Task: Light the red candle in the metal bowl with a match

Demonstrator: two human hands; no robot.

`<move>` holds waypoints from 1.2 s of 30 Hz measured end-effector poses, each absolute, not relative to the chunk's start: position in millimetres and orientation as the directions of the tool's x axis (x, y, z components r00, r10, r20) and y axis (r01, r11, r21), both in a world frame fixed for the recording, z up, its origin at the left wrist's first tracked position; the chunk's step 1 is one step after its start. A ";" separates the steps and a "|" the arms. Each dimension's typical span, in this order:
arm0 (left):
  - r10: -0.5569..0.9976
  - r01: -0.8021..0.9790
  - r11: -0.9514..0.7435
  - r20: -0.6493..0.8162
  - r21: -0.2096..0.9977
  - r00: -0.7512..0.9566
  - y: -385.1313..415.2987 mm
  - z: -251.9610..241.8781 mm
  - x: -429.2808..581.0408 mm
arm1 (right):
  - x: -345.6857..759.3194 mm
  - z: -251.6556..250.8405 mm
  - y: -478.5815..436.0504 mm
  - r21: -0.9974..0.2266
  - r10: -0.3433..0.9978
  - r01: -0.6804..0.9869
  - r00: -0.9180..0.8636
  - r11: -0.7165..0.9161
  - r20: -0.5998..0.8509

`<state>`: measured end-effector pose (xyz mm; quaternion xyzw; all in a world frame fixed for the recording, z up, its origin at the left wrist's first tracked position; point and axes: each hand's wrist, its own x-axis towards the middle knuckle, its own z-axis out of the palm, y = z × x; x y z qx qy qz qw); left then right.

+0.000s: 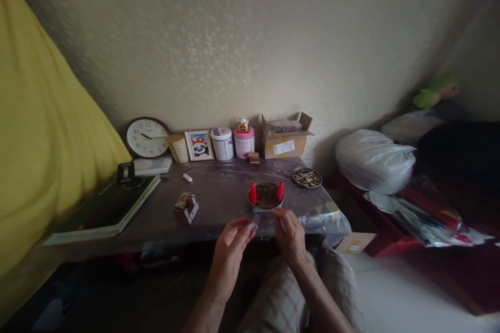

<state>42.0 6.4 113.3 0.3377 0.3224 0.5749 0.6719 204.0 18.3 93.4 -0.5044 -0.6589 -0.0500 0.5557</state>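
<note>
The left hand [229,243] pinches a small, pale-ended box [253,223]. The right hand [290,235] is bunched, its contents unclear. Farther off, two red candles [253,194] stand upright.

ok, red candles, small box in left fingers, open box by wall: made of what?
Red candles: maybe wax or plastic, smooth, evenly red. Small box: probably thin card, flat sides; finish unclear. Open box: matte brown cardboard, raised flaps.

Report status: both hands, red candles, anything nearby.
Left hand holding small box; right hand curled, grip unclear. Red candles upright in bowl. Dish of sticks to its right.
</note>
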 end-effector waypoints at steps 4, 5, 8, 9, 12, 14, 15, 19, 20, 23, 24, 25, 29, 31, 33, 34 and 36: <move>0.990 -0.527 0.125 -0.067 0.841 0.127 7.4 109.9 38.8 | 210.9 91.8 26.0 -0.571 0.597 0.700 0.255 0.429 0.760; 0.989 -0.528 0.130 -0.073 0.839 0.127 8.2 108.4 38.8 | 209.5 96.0 22.2 -0.581 0.598 0.693 0.266 0.427 0.756; 0.990 -0.538 0.136 -0.089 0.832 0.112 10.2 106.1 40.7 | 200.7 109.3 8.7 -0.610 0.607 0.659 0.282 0.440 0.743; 0.990 -0.538 0.134 -0.094 0.832 0.102 10.6 106.3 41.4 | 197.5 112.4 5.6 -0.622 0.615 0.641 0.283 0.450 0.736; 0.993 -0.531 0.120 -0.100 0.839 0.066 11.5 107.8 41.2 | 191.6 115.0 4.8 -0.660 0.633 0.585 0.297 0.471 0.715; 0.993 -0.528 0.114 -0.107 0.842 0.044 12.7 107.4 38.5 | 191.9 112.6 9.5 -0.694 0.636 0.557 0.341 0.456 0.692; 0.993 -0.528 0.112 -0.111 0.842 0.034 13.5 106.5 36.6 | 193.0 110.9 12.4 -0.715 0.638 0.540 0.370 0.443 0.675; 0.989 -0.532 0.121 -0.147 0.838 -0.007 17.3 99.6 27.6 | 198.4 106.9 20.9 -0.777 0.656 0.490 0.442 0.395 0.612; 0.988 -0.531 0.124 -0.156 0.838 -0.016 18.1 98.0 25.6 | 199.5 106.8 22.0 -0.781 0.657 0.487 0.447 0.390 0.607; 0.986 -0.527 0.123 -0.163 0.841 -0.031 19.4 95.5 21.3 | 202.0 107.3 24.5 -0.783 0.649 0.484 0.459 0.391 0.607; 0.986 -0.527 0.121 -0.162 0.841 -0.033 19.4 95.2 20.3 | 202.7 107.5 25.3 -0.781 0.643 0.484 0.462 0.395 0.611; 0.986 -0.528 0.120 -0.162 0.841 -0.034 19.3 95.0 19.4 | 203.4 107.7 26.1 -0.778 0.637 0.484 0.463 0.399 0.616; 0.985 -0.522 0.118 -0.164 0.845 -0.044 18.4 94.1 16.1 | 205.3 108.4 29.6 -0.761 0.626 0.491 0.448 0.425 0.638; 0.985 -0.514 0.116 -0.165 0.850 -0.050 18.4 93.0 14.6 | 205.8 108.2 32.1 -0.752 0.618 0.492 0.443 0.438 0.649; 0.984 -0.508 0.113 -0.166 0.854 -0.060 18.7 91.7 13.2 | 206.3 107.9 34.9 -0.746 0.613 0.491 0.438 0.450 0.658; 0.984 -0.506 0.112 -0.166 0.855 -0.063 18.8 91.2 12.5 | 206.5 107.8 36.4 -0.743 0.613 0.491 0.433 0.455 0.661; 0.985 -0.503 0.114 -0.164 0.857 -0.056 18.8 90.2 11.4 | 207.1 107.7 39.0 -0.741 0.619 0.488 0.422 0.460 0.662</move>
